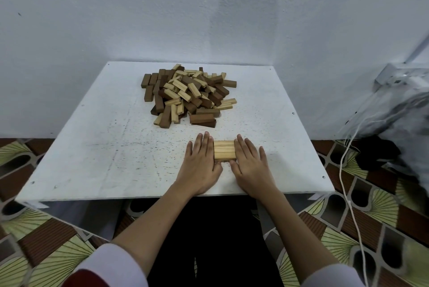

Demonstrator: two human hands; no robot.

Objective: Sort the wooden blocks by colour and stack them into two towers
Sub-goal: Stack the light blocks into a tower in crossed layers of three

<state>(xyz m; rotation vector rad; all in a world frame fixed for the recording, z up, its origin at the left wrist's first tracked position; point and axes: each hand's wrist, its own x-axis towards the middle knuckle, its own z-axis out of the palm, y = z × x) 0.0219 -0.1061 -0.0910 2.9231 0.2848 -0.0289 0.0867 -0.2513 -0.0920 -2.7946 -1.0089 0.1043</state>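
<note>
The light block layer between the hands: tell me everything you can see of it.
The light block layer is pale, grained wood: three blocks lying flat, side by side, flush, forming a rough square. It sits on the white table near the front edge, apart from the mixed pile. The left hand and right hand press flat against its opposite ends. Anything beneath isn't discernible.

You look forward and down from head height, close over the white surface [92, 147] (one wide-angle view only), facing the wall [116, 19] behind it.
</note>
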